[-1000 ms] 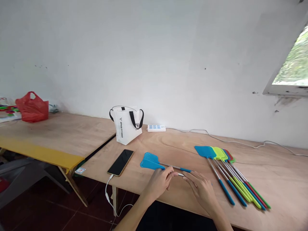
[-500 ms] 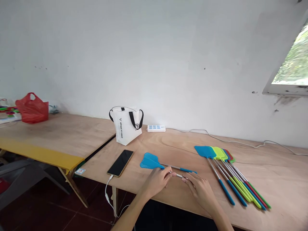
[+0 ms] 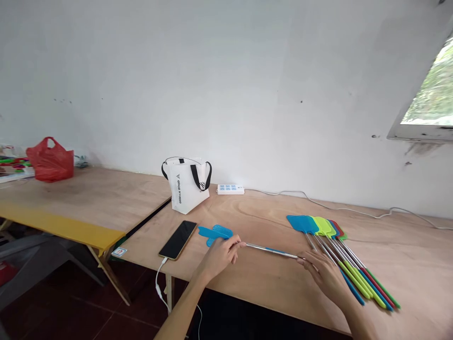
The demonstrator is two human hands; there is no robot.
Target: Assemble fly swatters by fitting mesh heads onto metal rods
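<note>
Left hand (image 3: 222, 256) pinches the blue fly swatter (image 3: 286, 254) just below its head; right hand (image 3: 323, 274) clasps its other end. Rod spans both grips, overlapping a second swatter (image 3: 224, 229) on the surface (image 3: 262, 283).

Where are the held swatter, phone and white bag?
Held swatter (image 3: 255, 246): head view, on its metal shaft.
Phone (image 3: 178, 240): head view, on its screen.
White bag (image 3: 187, 190): head view, on its side.

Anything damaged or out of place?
Wall looks marred: dark smear under the window. Phone cable droops off the table, a possible snag. Piled swatters: no visible damage.
</note>
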